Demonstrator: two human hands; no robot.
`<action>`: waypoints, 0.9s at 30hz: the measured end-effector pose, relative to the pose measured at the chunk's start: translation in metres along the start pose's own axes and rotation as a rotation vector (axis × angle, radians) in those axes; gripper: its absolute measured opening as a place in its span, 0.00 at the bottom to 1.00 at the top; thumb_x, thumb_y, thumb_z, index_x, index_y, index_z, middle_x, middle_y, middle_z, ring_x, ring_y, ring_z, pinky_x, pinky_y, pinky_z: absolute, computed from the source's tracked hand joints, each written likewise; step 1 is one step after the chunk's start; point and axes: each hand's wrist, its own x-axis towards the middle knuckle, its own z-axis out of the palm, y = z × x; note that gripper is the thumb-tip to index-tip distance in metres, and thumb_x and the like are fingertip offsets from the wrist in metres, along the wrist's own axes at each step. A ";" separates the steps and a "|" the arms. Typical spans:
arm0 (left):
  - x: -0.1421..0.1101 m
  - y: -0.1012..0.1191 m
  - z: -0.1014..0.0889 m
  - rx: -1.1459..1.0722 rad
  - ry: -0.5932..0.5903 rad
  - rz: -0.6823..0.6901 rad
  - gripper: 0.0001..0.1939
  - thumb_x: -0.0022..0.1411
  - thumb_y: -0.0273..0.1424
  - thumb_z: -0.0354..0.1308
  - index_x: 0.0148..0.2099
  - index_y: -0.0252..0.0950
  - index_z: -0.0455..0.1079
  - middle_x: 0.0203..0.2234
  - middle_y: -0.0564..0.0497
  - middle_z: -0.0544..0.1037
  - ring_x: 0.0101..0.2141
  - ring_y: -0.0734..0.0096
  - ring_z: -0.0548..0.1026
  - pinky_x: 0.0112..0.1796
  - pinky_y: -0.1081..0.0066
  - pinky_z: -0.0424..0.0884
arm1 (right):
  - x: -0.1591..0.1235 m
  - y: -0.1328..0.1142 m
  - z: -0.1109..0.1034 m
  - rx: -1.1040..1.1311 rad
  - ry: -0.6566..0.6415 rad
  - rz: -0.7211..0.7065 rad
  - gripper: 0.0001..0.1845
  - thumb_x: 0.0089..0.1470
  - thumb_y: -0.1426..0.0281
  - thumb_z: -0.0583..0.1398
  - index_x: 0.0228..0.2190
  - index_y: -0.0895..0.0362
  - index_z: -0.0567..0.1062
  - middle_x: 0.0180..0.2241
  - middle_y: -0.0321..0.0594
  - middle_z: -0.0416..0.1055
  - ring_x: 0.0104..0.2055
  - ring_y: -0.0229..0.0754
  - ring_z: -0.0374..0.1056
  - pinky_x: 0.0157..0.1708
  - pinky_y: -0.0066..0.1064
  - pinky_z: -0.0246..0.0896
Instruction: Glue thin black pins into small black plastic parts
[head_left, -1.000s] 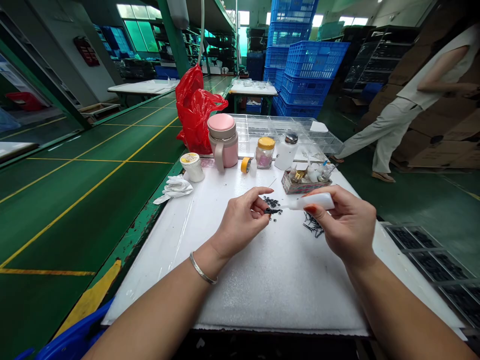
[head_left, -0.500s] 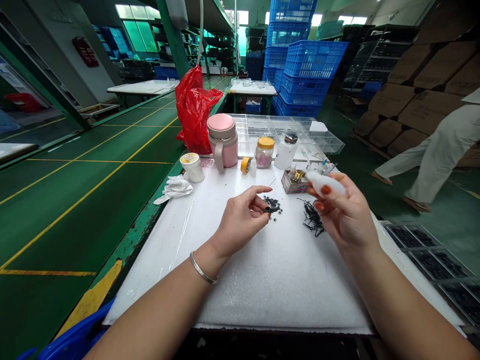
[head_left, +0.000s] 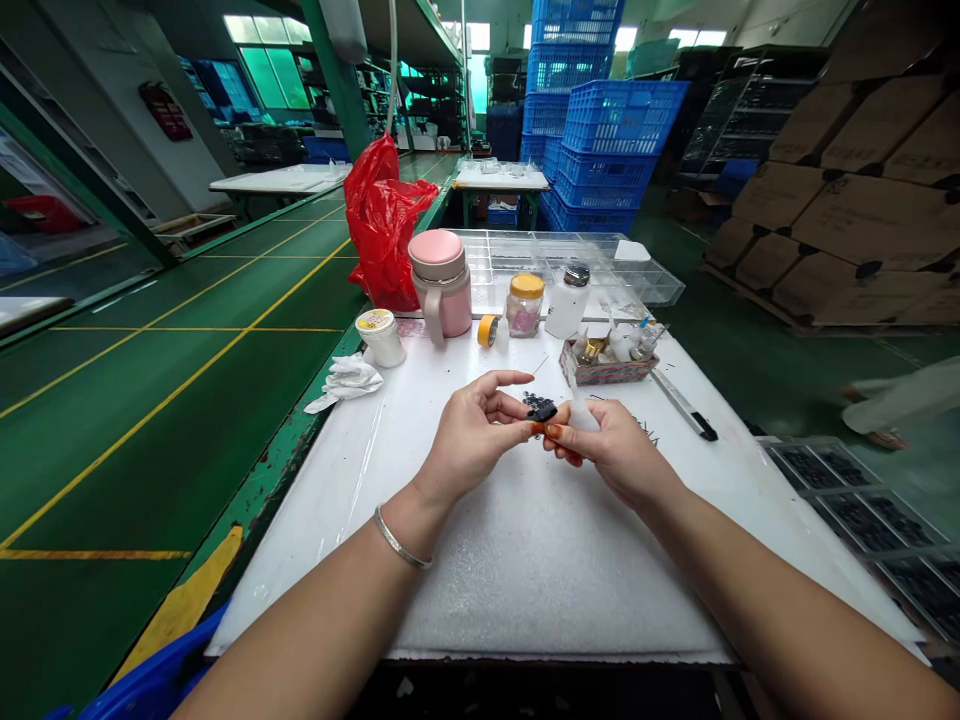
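My left hand (head_left: 471,430) is closed, pinching a small black part (head_left: 541,412) between thumb and fingers above the table. My right hand (head_left: 619,460) is closed around a small white squeeze bottle (head_left: 581,412), its thin nozzle pointing up. The right thumb and fingertips meet the black part from the other side. Just behind lie several tiny black rings (head_left: 531,399), partly covered by the hands. A pile of thin black pins (head_left: 652,436) is mostly hidden behind my right hand.
On the white table (head_left: 495,560) stand a pink mug (head_left: 450,300), a yellow-lidded jar (head_left: 525,305), a white bottle (head_left: 568,305) and a patterned box (head_left: 611,372) of small bottles. A utility knife (head_left: 684,405) lies right, white gloves (head_left: 346,382) left. Trays of black parts (head_left: 855,490) stand beside the table.
My right hand has come down and left with the squeeze bottle, from above the pins to the black part. The bottle has turned nozzle-up. A person walking at right has moved mostly out of view.
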 end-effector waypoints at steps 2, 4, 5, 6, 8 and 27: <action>0.000 0.000 0.000 -0.014 -0.013 0.000 0.26 0.48 0.24 0.70 0.51 0.31 0.69 0.27 0.49 0.80 0.28 0.70 0.78 0.32 0.74 0.71 | 0.001 0.002 -0.001 0.029 -0.004 0.019 0.15 0.48 0.60 0.68 0.25 0.59 0.75 0.25 0.38 0.73 0.24 0.34 0.62 0.24 0.28 0.52; 0.001 0.000 0.000 -0.023 -0.022 0.004 0.26 0.48 0.24 0.70 0.50 0.31 0.69 0.27 0.49 0.81 0.28 0.69 0.79 0.32 0.73 0.72 | 0.002 0.003 -0.001 0.059 -0.001 0.040 0.15 0.48 0.60 0.68 0.26 0.59 0.76 0.25 0.38 0.73 0.23 0.34 0.62 0.24 0.28 0.52; 0.001 0.000 0.000 -0.026 -0.024 0.006 0.26 0.48 0.24 0.70 0.50 0.31 0.70 0.27 0.49 0.81 0.28 0.69 0.79 0.33 0.73 0.72 | 0.002 0.004 0.000 0.072 0.000 0.049 0.15 0.48 0.60 0.68 0.26 0.59 0.76 0.25 0.38 0.74 0.23 0.34 0.62 0.23 0.28 0.52; 0.001 0.000 0.000 -0.027 -0.023 0.008 0.26 0.48 0.23 0.70 0.50 0.31 0.70 0.27 0.49 0.81 0.28 0.69 0.79 0.33 0.72 0.72 | 0.002 0.004 0.000 0.082 0.001 0.057 0.15 0.47 0.60 0.68 0.26 0.59 0.76 0.25 0.38 0.74 0.23 0.34 0.62 0.23 0.28 0.52; 0.000 -0.001 0.000 -0.024 -0.020 0.010 0.25 0.47 0.23 0.70 0.49 0.31 0.70 0.27 0.49 0.81 0.28 0.68 0.79 0.33 0.72 0.73 | 0.002 0.003 0.001 0.094 0.005 0.069 0.15 0.47 0.60 0.69 0.25 0.60 0.75 0.25 0.38 0.73 0.23 0.33 0.62 0.23 0.27 0.52; 0.002 -0.004 0.000 -0.013 0.040 -0.014 0.27 0.46 0.24 0.71 0.49 0.31 0.70 0.28 0.48 0.82 0.30 0.66 0.80 0.36 0.69 0.75 | 0.005 0.009 0.015 0.262 0.162 0.039 0.18 0.43 0.59 0.71 0.24 0.59 0.74 0.23 0.36 0.70 0.23 0.34 0.60 0.23 0.27 0.53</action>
